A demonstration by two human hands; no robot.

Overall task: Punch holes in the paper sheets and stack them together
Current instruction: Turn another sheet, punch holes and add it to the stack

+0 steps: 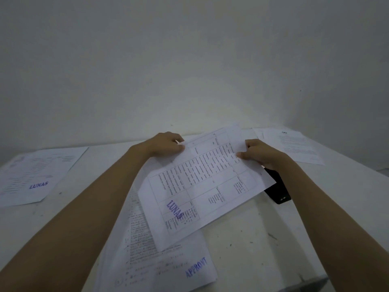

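Nearest lies a white printed sheet stamped "APPROVT" in blue (160, 264) on the white table (242, 239). Above it, a white tabled sheet stamped "LUNAS" (202, 186) is held at its far edge: the left hand (168, 144) pinches one corner, the right hand (260, 153) pinches the other. A black hole punch (276, 186) sits partly hidden under that sheet's right side. Further off lie a stamped sheet at left (40, 175) and printed pages at right (294, 144). The held sheet sits skewed; fed that way, the holes would likely land crooked or off-margin.

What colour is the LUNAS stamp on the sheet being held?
Blue-purple ink on the held sheet, seen in the head view.
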